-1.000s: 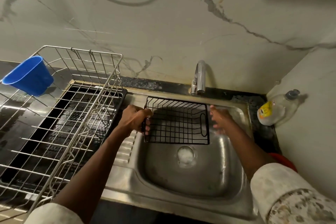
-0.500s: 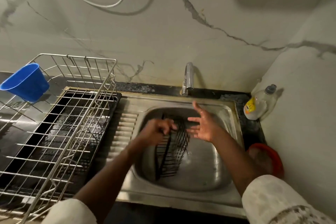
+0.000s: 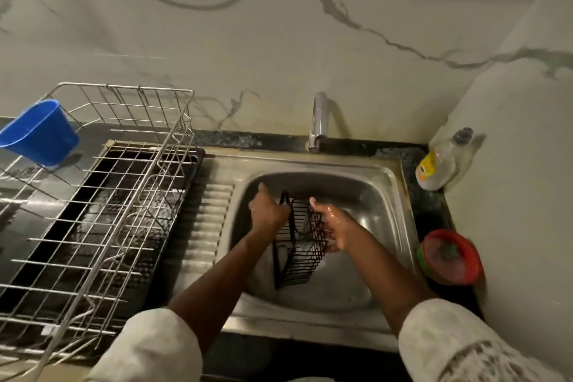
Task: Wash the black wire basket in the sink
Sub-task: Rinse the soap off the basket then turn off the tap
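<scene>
At the far left a blue plastic cup hangs on the outer edge of a silver wire dish rack. The rack stands over a black drip tray on the counter. Just right of it are the ribs of the steel drainboard, which lead into the sink.

The black wire basket is inside the sink bowl, stood on end and tilted, with its lower end down near the bottom. The left hand grips the basket's upper edge, its fingers curled round the wire. The right hand is wet and glistening and lies against the mesh on the other side, thumb up. I cannot tell whether its fingers hook through the wires or only press on them. So the two hands are close together with the basket between them.

Behind them stands the tap; no stream of water can be made out. In the corner to the right sits a dish soap bottle, and nearer is a round red-rimmed container, too blurred to name further.

The wash looks to be under way: the basket is in the bowl and being worked by bare hand, with no sponge in sight. Probably the other sides still need rubbing, then a rinse.
</scene>
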A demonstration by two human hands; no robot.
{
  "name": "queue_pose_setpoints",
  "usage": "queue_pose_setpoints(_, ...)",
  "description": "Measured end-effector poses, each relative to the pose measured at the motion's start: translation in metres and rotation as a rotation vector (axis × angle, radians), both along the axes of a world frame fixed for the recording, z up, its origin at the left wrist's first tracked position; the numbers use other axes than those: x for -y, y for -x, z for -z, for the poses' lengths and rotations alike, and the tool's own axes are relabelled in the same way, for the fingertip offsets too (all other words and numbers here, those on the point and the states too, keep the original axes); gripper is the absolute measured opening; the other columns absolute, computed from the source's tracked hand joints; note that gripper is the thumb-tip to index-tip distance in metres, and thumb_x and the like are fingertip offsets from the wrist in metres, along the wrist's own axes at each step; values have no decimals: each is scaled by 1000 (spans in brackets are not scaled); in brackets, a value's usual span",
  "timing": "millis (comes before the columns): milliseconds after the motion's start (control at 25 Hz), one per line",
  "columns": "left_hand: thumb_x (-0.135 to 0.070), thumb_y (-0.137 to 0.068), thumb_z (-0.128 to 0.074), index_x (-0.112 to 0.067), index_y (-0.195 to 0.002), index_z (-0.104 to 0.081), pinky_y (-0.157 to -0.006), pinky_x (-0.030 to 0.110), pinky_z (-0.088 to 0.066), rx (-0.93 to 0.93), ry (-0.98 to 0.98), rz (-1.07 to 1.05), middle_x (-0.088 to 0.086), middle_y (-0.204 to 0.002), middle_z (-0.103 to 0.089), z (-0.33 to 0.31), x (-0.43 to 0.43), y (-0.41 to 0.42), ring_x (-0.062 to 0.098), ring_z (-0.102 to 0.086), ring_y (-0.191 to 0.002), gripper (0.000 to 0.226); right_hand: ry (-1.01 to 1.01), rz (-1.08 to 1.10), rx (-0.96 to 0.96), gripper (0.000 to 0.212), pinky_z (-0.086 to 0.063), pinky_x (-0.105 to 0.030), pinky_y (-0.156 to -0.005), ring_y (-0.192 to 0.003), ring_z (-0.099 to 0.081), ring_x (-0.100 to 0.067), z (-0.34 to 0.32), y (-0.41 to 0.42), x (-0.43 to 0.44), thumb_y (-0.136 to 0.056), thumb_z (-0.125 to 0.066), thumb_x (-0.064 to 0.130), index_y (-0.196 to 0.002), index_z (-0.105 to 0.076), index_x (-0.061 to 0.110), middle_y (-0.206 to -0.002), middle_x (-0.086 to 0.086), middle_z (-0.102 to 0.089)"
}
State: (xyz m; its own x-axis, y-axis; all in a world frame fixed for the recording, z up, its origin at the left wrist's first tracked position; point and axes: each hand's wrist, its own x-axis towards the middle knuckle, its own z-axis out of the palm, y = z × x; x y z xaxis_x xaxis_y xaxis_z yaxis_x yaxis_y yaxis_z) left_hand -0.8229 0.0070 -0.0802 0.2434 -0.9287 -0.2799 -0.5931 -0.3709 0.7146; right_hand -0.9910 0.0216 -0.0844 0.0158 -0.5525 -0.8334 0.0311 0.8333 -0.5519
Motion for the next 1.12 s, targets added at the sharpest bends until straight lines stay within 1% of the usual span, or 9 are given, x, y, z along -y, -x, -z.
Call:
queue_pose_setpoints(200,-18,-97,-40,-9,-86,-63,-47,31,-50,-710,-322,-384,10,-67,-62,-37,16,19,22,-58,-49,27,161,159,63,28,-51,-37,-77,-97,-66,-20,-16,0,11,-90,-69,44,-104,-70,19,-103,0,-72)
queue_pose_setpoints(360,-9,-97,-34,-18,-79,-58,-49,23,-46,-750,-249,-398,0,-61,-57,-63,26,11,11,-48,-41,31,381,191,-313,23,-61,-47,-81,-94,-71,-25,-9,32,11,-89,-73,44,-104,-69,27,-107,-5,-74)
queue_pose_setpoints(440,-13,-100,-31,-23,-77,-52,-47,17,-40,-799,-253,-320,-7,-56,-53,-70,28,-4,6,-37,-34,32,340,86,-472,54,-54,-49,-96,-110,-65,-28,-1,48,4,-81,-73,60,-124,-66,26,-125,-7,-68)
queue_pose_setpoints(520,-18,-105,-30,-24,-77,-50,-38,14,-30,-934,-238,-253,-9,-53,-50,-64,31,-23,4,-26,-30,35,202,102,-204,93,-44,-57,-102,-133,-48,-38,1,59,-4,-73,-69,77,-148,-43,28,-153,-11,-43)
queue_pose_setpoints(640,-20,-107,-32,-22,-77,-49,-34,17,-20,-1099,-191,-240,-9,-54,-48,-57,28,-45,3,-21,-30,35,101,224,304,102,-49,-70,-87,-124,-53,-54,-4,67,-16,-65,-72,82,-151,-32,44,-158,-19,-28)
queue_pose_setpoints(760,-41,-107,-34,-18,-81,-57,-39,21,-25,-935,-124,-217,-1,-62,-51,-55,26,-51,8,-34,-39,42,279,224,259,84,-52,-65,-92,-107,-66,-40,-15,59,-12,-70,-72,75,-134,-56,24,-127,-16,-60)
queue_pose_setpoints(920,-83,-91,-26,-21,-101,-60,-61,32,-45,-717,7,32,4,-75,-63,-51,17,-49,21,-56,-64,71,636,325,70,63,-49,-49,-88,-75,-62,-21,-15,52,-10,-69,-72,77,-103,-65,24,-79,-1,-61)
queue_pose_setpoints(1040,-88,-79,-50,-25,-93,-60,-74,45,-48,-686,53,117,9,-84,-59,-38,8,-42,29,-52,-79,65,819,314,-167,65,-54,-51,-86,-86,-65,-22,3,49,-25,-75,-63,81,-104,-64,23,-92,-2,-66)
queue_pose_setpoints(1120,-88,-75,-57,-29,-103,-66,-83,48,-57,-587,68,10,15,-100,-69,-17,0,-34,35,-64,-87,65,690,261,-311,71,-56,-47,-85,-92,-66,-23,21,52,-33,-70,-57,90,-107,-63,29,-99,2,-67)
